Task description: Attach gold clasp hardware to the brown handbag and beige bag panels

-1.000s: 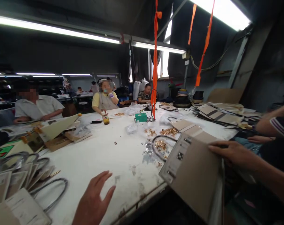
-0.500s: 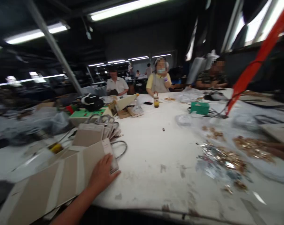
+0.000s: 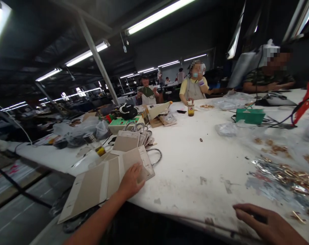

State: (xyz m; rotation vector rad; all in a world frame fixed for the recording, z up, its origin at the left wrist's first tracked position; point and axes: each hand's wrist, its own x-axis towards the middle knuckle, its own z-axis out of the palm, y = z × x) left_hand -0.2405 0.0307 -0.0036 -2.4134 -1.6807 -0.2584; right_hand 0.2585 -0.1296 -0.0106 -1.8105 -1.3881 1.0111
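Note:
My left hand lies flat, fingers stretched, on the top flattened beige paper bag of a fanned pile at the table's near left edge. More flat bags with grey cord handles lie just behind that pile. My right hand rests at the near right edge of the white table, fingers loosely curled with nothing seen in them. Gold metal pieces and silver foil scraps are strewn just beyond it.
Across the table sit several other people, one in yellow. A small jar, a green box with cables, clear plastic bags, an orange strap and a green-topped box stand on the table.
The view has swung left. My left hand went from hovering over bare table to pressing on the bag pile. My right hand let go of the cardboard bag and now rests on the table edge.

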